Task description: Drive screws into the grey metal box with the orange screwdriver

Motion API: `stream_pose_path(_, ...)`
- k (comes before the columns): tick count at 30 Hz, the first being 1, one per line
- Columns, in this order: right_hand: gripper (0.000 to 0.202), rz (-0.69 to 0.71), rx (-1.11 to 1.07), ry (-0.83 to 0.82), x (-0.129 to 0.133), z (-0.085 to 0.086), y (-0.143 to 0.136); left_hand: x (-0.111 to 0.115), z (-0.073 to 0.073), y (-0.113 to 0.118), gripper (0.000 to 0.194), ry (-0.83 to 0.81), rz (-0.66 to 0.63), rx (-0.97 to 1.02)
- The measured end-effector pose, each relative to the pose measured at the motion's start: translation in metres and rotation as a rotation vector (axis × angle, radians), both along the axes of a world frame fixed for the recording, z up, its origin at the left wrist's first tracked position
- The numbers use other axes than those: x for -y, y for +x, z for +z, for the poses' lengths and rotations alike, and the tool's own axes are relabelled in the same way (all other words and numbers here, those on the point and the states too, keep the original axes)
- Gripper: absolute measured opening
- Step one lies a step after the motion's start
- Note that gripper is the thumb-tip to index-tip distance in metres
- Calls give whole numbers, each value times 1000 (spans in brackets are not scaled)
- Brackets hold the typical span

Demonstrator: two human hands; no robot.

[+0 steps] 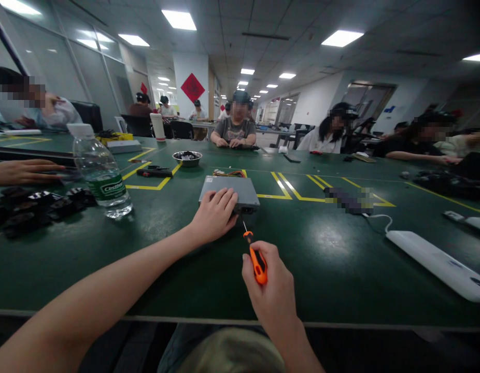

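In front of me on the green table lies a grey metal computer power supply (245, 189). Its socket side faces me, and a bundle of coloured wires (228, 173) comes out at the back. My left hand (216, 212) grips the box from the left, fingers bent over its top; the thumb is mostly hidden. An orange and black screwdriver (259, 264) sits in my right hand (273, 280), which is closed around its handle. The shaft points up and away, with its tip by the lower front edge of the box. Whether the tip touches a screw is too small to tell.
Left stand a water bottle (103, 173) and several black parts (41, 204), near another person's hand (26, 171). Beyond are a metal bowl (187, 158) and a black tool (154, 172). Right lie a phone (349, 199) and a white power bank (434, 261). Several people sit around.
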State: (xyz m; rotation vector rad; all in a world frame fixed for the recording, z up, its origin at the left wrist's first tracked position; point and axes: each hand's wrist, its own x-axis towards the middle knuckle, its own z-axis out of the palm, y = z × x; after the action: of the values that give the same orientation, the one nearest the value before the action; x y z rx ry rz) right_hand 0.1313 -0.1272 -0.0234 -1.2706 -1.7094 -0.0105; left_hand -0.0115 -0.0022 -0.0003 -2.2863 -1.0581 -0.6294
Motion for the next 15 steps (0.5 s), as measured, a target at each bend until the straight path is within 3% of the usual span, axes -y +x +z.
stream_pose_path(3,12,9,100,89,-1,1,-1,0,0,0,44,5,-3,6)
stream_pose_path(7,12,9,130,71,0,4,-1,0,0,0,43,-1,-3,9)
stream_pose_path(15,29,-29,-58,-28,1,0,2,1,1,0,43,1,-4,12)
